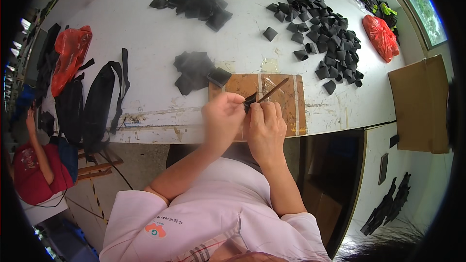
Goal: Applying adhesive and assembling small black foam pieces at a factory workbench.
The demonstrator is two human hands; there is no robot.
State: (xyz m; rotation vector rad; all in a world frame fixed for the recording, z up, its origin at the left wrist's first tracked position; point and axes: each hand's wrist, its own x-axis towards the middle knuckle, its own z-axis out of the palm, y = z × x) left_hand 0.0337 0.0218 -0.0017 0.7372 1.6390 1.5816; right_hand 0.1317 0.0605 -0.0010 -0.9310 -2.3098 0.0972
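Note:
Over the near edge of a brown wooden board, my two hands meet at a small black fabric piece. The fingertips of my left hand are closed at its left side. My right hand is closed around the near end of a slim dark brown stick-like tool, which points up to the right. That tool's exact kind is unclear, and its lower end is hidden by the fingers. Another black piece lies on the board's far left corner, beside a pile of flat black pieces.
More black pieces are heaped at the back; many folded ones spread at the right. Red plastic bags and black straps lie at the sides. A cardboard box stands far right. Another person sits at the left.

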